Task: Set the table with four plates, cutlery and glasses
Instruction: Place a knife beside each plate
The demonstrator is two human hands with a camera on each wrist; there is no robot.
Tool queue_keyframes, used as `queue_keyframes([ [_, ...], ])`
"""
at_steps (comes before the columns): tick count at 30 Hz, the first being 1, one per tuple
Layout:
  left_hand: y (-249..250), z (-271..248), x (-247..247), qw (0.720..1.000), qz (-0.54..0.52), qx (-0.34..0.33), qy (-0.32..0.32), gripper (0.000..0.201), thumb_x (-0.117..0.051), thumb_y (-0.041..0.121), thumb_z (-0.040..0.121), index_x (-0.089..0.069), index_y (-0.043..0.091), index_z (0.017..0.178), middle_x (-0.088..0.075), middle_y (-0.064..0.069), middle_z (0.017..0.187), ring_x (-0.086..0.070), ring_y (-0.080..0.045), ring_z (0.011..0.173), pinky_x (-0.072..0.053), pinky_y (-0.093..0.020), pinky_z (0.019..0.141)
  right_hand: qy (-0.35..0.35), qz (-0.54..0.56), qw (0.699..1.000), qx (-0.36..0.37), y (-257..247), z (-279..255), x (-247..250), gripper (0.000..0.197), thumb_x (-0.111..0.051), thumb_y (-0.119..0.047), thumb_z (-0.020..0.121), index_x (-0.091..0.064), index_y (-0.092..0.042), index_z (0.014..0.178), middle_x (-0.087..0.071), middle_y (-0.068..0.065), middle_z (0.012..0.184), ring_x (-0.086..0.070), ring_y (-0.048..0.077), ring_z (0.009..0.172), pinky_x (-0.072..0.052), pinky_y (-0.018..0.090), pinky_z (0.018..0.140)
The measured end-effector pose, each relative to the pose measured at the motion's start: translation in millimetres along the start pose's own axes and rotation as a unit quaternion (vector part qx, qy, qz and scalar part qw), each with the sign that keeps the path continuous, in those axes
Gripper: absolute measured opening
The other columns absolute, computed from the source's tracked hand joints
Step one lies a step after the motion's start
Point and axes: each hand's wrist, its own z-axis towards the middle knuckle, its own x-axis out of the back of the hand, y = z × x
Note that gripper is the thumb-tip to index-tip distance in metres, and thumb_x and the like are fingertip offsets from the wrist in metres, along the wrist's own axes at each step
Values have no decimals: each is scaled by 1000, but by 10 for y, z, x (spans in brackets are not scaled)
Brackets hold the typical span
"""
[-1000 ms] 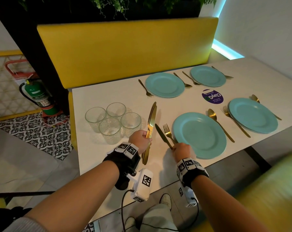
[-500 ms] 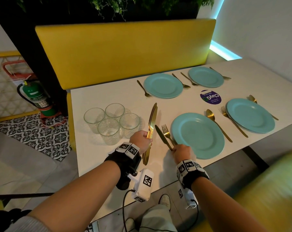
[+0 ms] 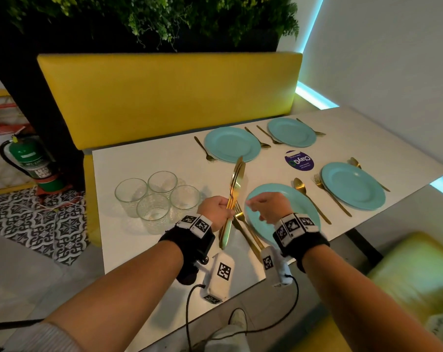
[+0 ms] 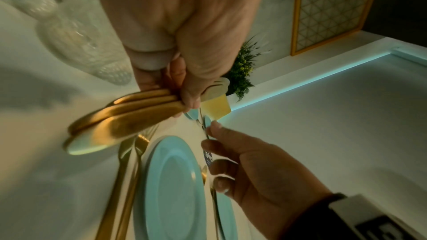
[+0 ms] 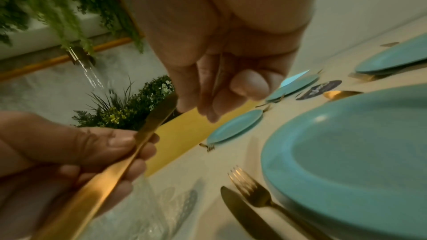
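Four teal plates lie on the white table (image 3: 149, 161); the nearest plate (image 3: 304, 201) is partly under my right hand. My left hand (image 3: 215, 212) grips a bundle of gold knives (image 3: 237, 181) by the handles, blades pointing away, above the table left of that plate. My right hand (image 3: 266, 205) hovers over the plate's left rim with loosely curled fingers and holds nothing, its fingertips close to the bundle. A gold knife (image 5: 242, 213) and fork (image 5: 251, 192) lie side by side left of the nearest plate. Several glasses (image 3: 156, 196) stand clustered at the left.
The other plates (image 3: 352, 185) (image 3: 231, 144) (image 3: 291, 132) have gold forks and spoons beside them. A purple round sticker (image 3: 299, 160) sits mid-table. A yellow bench back (image 3: 169, 97) stands behind, and a green fire extinguisher (image 3: 29, 158) on the floor at the left.
My right hand has let go of the knife laid beside the near fork and lifted up toward the bundle in my left hand. The left hand has raised the bundle slightly.
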Motion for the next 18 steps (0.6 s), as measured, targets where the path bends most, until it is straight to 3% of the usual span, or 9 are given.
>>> queue_keyframes([
  [2,63,1,-60,1000,2,-7,-11,29,-66,8,83,-65,9,112,-70,-12,109,-65,-26,104,-50,-35,97,-34,15,999,-4,-31,-39,49,28,-59,-35,89,-70,-10,94,-66,0,85,-56,11,62,-45,21,56],
  [6,150,9,-223,999,-3,-22,-46,16,-66,3,79,-68,17,86,-71,-12,98,-66,-28,102,-52,-39,96,-46,46,998,-17,31,-93,55,25,-61,-33,89,-70,-10,91,-65,0,82,-52,8,53,-42,19,50],
  [9,199,37,-334,997,-8,-20,-70,20,-66,0,80,-68,8,99,-69,-12,94,-66,-31,102,-53,-42,93,-25,91,995,-39,147,-90,61,20,-63,-30,89,-70,-12,94,-65,-1,76,-52,9,51,-41,19,47],
  [13,253,147,-528,995,7,-22,-98,30,-66,6,83,-64,7,113,-70,-13,111,-65,-25,106,-50,-38,98,-5,157,985,-75,344,-43,140,17,-65,-26,88,-72,-12,96,-64,-5,69,-51,10,51,-40,20,47],
  [16,295,265,-669,995,3,-18,-94,30,-65,9,84,-64,8,114,-70,-10,110,-66,-23,104,-50,-37,98,6,189,977,-97,468,44,215,10,-65,-25,88,-69,-18,83,-65,-5,71,-52,11,53,-39,21,48],
  [18,360,380,-769,996,-16,-1,-93,27,-62,7,86,-63,5,113,-70,-9,100,-67,-24,94,-53,-37,93,18,203,972,-114,561,167,308,15,-66,-25,86,-65,-18,74,-65,-3,71,-51,11,52,-39,22,48],
])
